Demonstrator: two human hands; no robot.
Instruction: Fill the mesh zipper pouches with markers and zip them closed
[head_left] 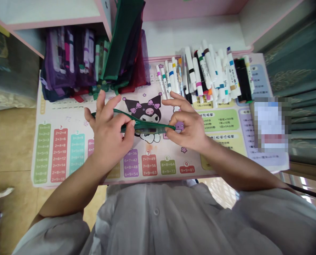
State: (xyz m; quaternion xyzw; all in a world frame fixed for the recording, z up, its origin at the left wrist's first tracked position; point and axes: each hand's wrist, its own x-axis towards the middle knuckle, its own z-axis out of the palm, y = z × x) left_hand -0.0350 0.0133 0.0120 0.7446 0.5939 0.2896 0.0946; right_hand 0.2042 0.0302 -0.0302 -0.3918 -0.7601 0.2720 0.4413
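Observation:
A green zip pouch (152,125) is stretched between my two hands above the printed desk mat, its zipper edge facing up. With thumb and index finger, my left hand (108,127) pinches it at the zipper; the other fingers are raised and spread. The pouch's far right corner is pinched by my right hand (187,124), thumb against index finger. Part of the pouch is hidden behind my left hand. Whether its zipper is fully closed I cannot tell.
Loose markers (213,74) lie piled at the back right. Purple mesh pouches (59,60) with markers inside sit at the back left, beside a tall green pouch (123,39). A blurred phone-like object (271,124) rests at the right edge of the desk mat (160,166).

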